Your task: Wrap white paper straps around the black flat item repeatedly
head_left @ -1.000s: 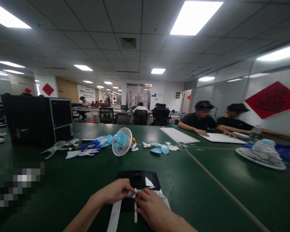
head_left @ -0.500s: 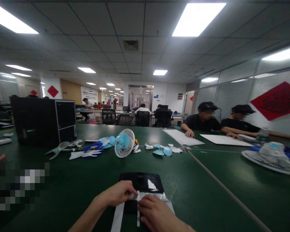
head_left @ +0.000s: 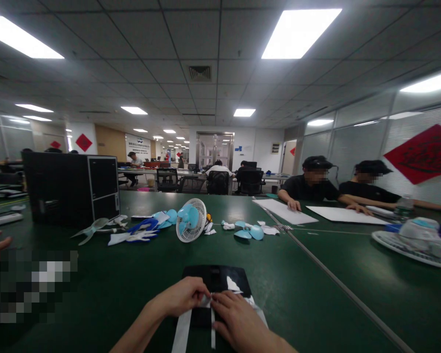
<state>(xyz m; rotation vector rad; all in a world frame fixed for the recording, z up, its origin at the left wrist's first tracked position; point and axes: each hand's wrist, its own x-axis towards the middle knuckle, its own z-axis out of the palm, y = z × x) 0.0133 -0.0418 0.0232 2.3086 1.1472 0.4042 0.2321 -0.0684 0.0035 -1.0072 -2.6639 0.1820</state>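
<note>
While fan (head_left: 191, 220) and gloves (head_left: 136, 234) sit beyond, left hand (head_left: 186, 295) pinches strip (head_left: 183, 329), right hand (head_left: 239, 317) spread.

Panel (head_left: 202, 272) before fan (head_left: 190, 220), gloves (head_left: 141, 230) left of fan, computer case (head_left: 64, 189) farther left

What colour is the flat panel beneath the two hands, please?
The flat panel is black, best seen in the head view.

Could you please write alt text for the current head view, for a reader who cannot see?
The left hand and right hand touch white strips over a flat black object on a green table. Beyond are a fan with blue blades, blue-and-white gloves and a black computer case; two people sit at right.
</note>
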